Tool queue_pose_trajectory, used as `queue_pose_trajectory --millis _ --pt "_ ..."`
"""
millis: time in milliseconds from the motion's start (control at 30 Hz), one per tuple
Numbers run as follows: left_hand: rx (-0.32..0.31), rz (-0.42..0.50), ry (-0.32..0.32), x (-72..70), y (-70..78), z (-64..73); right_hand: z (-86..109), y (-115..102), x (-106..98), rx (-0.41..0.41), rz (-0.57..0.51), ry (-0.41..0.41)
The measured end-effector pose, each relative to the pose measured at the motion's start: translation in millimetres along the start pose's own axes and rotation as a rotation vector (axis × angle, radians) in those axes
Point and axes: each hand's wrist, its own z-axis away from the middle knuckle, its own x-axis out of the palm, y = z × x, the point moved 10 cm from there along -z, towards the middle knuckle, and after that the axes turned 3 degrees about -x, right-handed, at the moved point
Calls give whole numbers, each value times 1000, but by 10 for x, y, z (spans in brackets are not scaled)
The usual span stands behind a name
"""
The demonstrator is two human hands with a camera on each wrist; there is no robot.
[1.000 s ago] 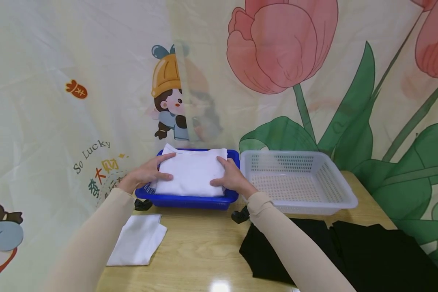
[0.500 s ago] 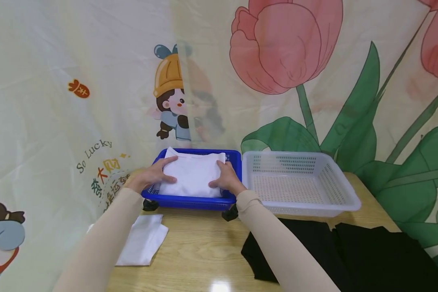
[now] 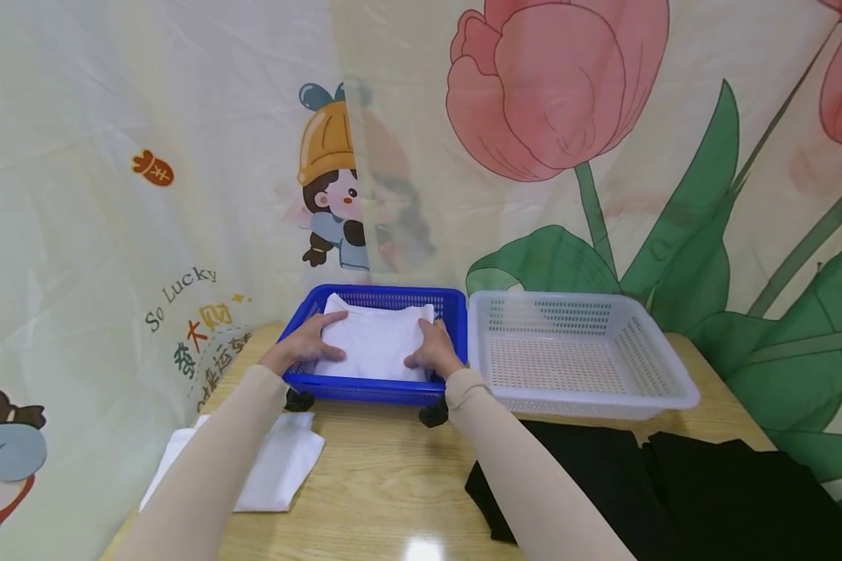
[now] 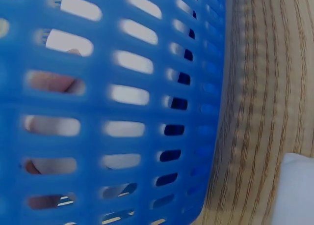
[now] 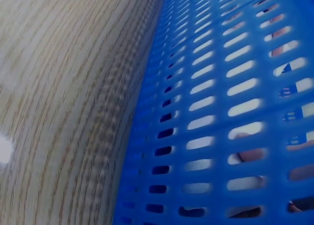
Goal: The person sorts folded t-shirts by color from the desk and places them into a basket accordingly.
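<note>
In the head view a folded white garment [image 3: 375,343] lies inside the blue basket [image 3: 372,388], with a seamed, curved edge like a neckline at its far side. My left hand [image 3: 313,340] grips its left side, and my right hand [image 3: 435,349] grips its right side. Thumbs and some fingers show on top; the other fingers are hidden. Both wrist views look at the basket's slotted blue wall [image 4: 127,97], [image 5: 221,107]. White cloth and bits of fingers show through the slots.
A white slotted basket [image 3: 582,401] stands right of the blue one. Folded black cloths [image 3: 737,491] lie at the front right. Another white cloth [image 3: 281,467] lies on the wooden table [image 3: 379,467] at the left, partly behind my left arm. A printed curtain hangs behind.
Both hands have lowered the white garment deeper into the blue basket, so more of the basket's far rim and wall shows. The view has shifted slightly.
</note>
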Motion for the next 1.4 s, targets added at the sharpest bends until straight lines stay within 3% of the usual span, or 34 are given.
queue_pose_trajectory --millis 200,400,600,933,1067,1167,1300,1400 --pt "4 -54 -7 54 -10 -44 5 54 -13 22 32 5" --pt "-77 -37 -45 126 -105 -103 37 79 2 47 56 -31" --pt "-144 -33 -83 169 -101 -47 23 143 54 126 3 -73" --pt "-200 11 -189 254 -118 46 2 147 83 149 -48 -83" --pt "-185 30 -210 266 -107 66 19 116 75 139 -69 -91" --pt "-158 -29 -195 213 -72 92 65 6 34 77 -92 -106" --pt "-66 -160 -136 29 103 183 182 -238 -96 -38 -130 -150" --pt "6 -149 -92 -166 270 324 308 -427 -244 -99 -155 -177"
